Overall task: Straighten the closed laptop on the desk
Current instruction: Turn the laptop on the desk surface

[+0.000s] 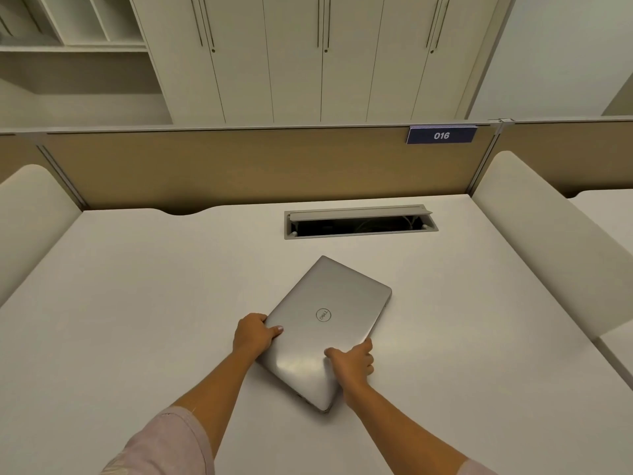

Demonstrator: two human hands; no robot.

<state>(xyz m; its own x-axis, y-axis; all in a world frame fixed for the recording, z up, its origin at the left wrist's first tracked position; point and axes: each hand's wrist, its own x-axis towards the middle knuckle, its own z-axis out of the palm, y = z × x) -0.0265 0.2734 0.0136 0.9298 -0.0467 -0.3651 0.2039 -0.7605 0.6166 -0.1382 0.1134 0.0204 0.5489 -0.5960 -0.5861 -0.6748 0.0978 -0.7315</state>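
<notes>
A closed silver laptop [329,310] with a round logo on its lid lies askew on the white desk [137,303], one corner pointing towards me. My left hand [254,334] grips its left edge, thumb on the lid. On the right edge near the front corner, my right hand [352,363] holds the laptop with its thumb resting on top. Both hands touch the laptop; the fingers under its edges are hidden.
An open cable hatch [359,221] is set in the desk behind the laptop. A tan partition [239,166] with a blue sign "016" [441,135] closes the desk's back. Padded side dividers [548,241] flank it. Cabinets stand beyond.
</notes>
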